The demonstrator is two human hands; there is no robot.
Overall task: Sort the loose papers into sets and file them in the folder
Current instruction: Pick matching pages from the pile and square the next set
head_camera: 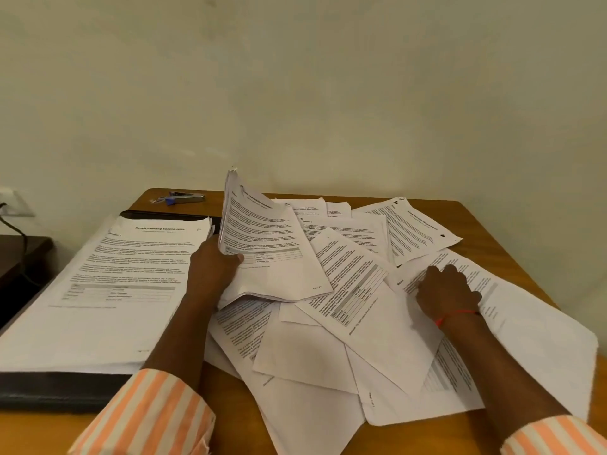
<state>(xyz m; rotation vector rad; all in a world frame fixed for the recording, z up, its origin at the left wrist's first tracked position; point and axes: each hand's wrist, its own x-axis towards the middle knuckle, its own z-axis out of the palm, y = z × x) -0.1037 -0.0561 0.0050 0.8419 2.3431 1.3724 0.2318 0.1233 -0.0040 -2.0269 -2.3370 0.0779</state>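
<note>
Sorting in hand: left hand grips raised sheaf, right hand rests flat-fingered on loose sheet amid scattered papers on surface; sorted stack on folder; next, probably gathering that sheet.

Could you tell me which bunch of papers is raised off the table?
The bunch gripped by the left hand, tilted; the stack on the folder and the loose sheets lie flat.
</note>
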